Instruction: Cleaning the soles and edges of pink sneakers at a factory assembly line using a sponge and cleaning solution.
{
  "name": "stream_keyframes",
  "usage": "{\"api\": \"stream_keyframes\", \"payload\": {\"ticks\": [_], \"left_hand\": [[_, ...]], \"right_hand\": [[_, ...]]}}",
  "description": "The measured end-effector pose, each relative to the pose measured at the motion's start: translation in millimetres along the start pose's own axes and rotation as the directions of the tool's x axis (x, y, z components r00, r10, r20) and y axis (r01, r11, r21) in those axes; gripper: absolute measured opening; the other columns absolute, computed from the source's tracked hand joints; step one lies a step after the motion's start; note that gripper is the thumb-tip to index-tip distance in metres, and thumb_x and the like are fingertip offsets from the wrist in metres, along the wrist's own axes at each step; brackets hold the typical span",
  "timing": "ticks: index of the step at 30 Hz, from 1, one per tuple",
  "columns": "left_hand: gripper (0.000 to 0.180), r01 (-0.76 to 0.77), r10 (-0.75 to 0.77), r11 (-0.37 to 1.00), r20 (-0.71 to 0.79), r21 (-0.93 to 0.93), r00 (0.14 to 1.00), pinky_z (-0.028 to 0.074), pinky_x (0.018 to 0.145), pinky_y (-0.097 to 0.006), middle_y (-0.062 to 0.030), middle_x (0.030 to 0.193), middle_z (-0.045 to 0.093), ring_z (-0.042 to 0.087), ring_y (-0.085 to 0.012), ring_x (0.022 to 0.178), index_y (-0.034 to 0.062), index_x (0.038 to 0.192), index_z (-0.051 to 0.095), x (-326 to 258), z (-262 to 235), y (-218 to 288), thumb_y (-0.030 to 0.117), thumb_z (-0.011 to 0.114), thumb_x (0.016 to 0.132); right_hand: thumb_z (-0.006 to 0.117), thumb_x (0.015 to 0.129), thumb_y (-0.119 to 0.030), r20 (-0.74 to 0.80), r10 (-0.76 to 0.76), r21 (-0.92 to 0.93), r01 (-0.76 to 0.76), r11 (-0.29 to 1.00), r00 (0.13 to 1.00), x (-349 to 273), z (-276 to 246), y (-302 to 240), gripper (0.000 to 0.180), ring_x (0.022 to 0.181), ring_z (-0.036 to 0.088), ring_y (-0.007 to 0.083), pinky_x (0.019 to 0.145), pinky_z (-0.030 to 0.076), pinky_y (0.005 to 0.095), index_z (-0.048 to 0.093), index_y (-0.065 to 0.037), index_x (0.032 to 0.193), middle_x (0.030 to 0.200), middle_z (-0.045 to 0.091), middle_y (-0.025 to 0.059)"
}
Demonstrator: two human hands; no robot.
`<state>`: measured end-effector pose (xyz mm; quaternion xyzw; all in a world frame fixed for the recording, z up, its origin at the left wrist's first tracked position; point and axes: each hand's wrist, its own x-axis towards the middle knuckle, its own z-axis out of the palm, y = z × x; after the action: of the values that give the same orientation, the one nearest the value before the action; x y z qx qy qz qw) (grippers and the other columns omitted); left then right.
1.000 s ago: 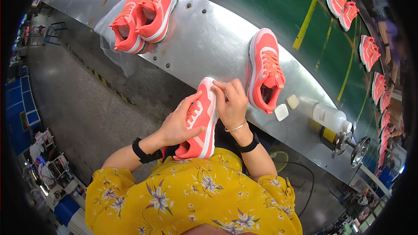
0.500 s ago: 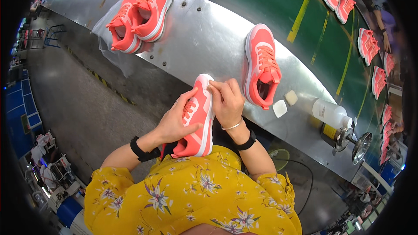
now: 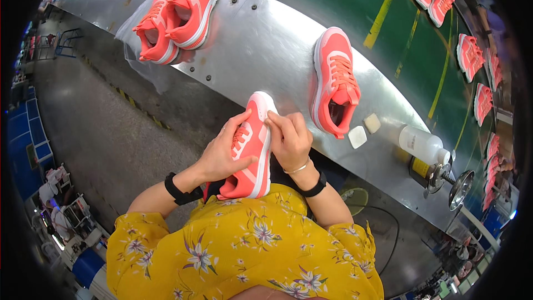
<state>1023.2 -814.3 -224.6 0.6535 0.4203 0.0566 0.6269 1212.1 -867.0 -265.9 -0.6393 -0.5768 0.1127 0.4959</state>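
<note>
A coral-pink sneaker point(image 3: 254, 158) with a white sole is held toe-up in front of my body. My left hand point(image 3: 222, 153) grips it around the upper, the thumb lying across the tongue side near the laces. At the sole edge beside the toe, my right hand point(image 3: 291, 141) is closed in a pinch, its fingertips touching the shoe. Whatever is between those fingertips is hidden. A matching sneaker point(image 3: 336, 80) stands on the metal bench to the right of my hands.
Two white pads point(image 3: 357, 137) lie on the metal bench point(image 3: 266, 39), near a translucent bottle point(image 3: 422, 143) and a metal dispenser point(image 3: 458, 189). At the far left stands a pair of coral sneakers point(image 3: 191, 8) with thin plastic underneath. More sneakers point(image 3: 471, 57) sit along the green conveyor belt point(image 3: 411, 39).
My right hand has slid slightly down the sole edge, away from the toe tip. My left hand keeps its grip on the sneaker.
</note>
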Motion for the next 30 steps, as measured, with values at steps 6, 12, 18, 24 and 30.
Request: {"api": "stream_keyframes", "payload": {"ticks": [6,12,18,24,30], "left_hand": [[0.095,-0.003,0.004,0.999,-0.018,0.05,1.0,0.042,0.107,-0.039,-0.0198,0.143,0.043,0.051,-0.0313,0.127,0.0097,0.154,0.025,-1,1,3,0.021,0.079,0.076],[0.095,-0.011,0.011,1.0,-0.01,0.022,1.0,0.043,0.107,-0.039,-0.0194,0.142,0.044,0.051,-0.0312,0.127,0.0097,0.154,0.025,0,0,2,0.02,0.079,0.076],[0.094,-0.011,0.012,1.0,-0.017,0.027,1.0,0.044,0.105,-0.038,-0.0189,0.141,0.044,0.053,-0.0304,0.124,0.0097,0.153,0.026,-1,3,2,0.02,0.079,0.076],[0.094,0.003,-0.003,1.0,-0.015,0.02,1.0,0.044,0.105,-0.039,-0.02,0.141,0.044,0.053,-0.0319,0.125,0.0097,0.152,0.026,-1,0,3,0.021,0.079,0.076],[0.093,0.017,-0.015,0.998,-0.031,0.062,0.999,0.044,0.106,-0.04,-0.0203,0.142,0.044,0.053,-0.0331,0.126,0.0091,0.152,0.026,1,5,1,0.023,0.079,0.076]], "right_hand": [[0.079,0.074,0.001,0.032,-0.071,-0.055,0.072,0.996,0.997,-29,-15,-4,0.025,0.058,0.058,0.02,0.05,0.046,0.0307,0.073,-0.005,0.097,0.072,0.058,0.007],[0.078,0.077,-0.002,0.024,-0.032,-0.042,0.033,0.999,0.999,2,-5,3,0.024,0.059,0.057,0.0234,0.052,0.046,0.0344,0.07,-0.004,0.099,0.072,0.053,0.0078],[0.079,0.076,-0.001,0.028,-0.058,-0.063,0.06,0.996,0.998,-22,-9,-4,0.026,0.059,0.056,0.0232,0.052,0.046,0.0339,0.071,-0.004,0.101,0.071,0.052,0.0072],[0.076,0.08,-0.001,0.037,0.044,0.007,-0.044,0.999,0.998,1,-5,-4,0.018,0.061,0.058,0.026,0.054,0.046,0.0348,0.07,-0.004,0.097,0.074,0.051,0.0092],[0.07,0.086,-0.005,0.075,0.205,0.126,-0.213,0.969,0.976,47,17,9,0.004,0.067,0.059,0.0328,0.06,0.049,0.0402,0.067,-0.004,0.088,0.079,0.054,0.0124]]}}
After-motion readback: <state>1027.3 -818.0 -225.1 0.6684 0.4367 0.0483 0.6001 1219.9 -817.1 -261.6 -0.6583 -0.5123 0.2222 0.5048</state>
